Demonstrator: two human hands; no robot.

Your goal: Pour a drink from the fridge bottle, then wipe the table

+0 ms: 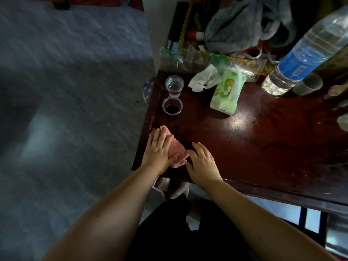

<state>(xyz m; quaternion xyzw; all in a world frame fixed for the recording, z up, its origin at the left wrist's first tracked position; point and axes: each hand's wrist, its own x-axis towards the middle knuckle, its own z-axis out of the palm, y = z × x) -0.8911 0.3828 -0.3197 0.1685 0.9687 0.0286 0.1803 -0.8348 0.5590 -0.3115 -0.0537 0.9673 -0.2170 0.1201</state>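
Observation:
A pink cloth (178,149) lies near the front left corner of the dark wooden table (263,147). My left hand (160,149) rests flat on the cloth, fingers stretched out. My right hand (202,163) lies flat on the table just right of the cloth, its fingertips touching the cloth's edge. Behind the cloth, along the left edge, stand two clear plastic cups: the nearer one (172,106) holds a little dark drink, the farther one (174,85) holds clear liquid. A large water bottle (308,53) with a blue label stands at the back right.
A green pack of wet wipes (227,93) and a crumpled white tissue (203,79) lie behind the cups. Plastic bags and clutter (244,27) fill the back of the table. A grey cup (307,84) stands by the bottle. Grey floor lies to the left.

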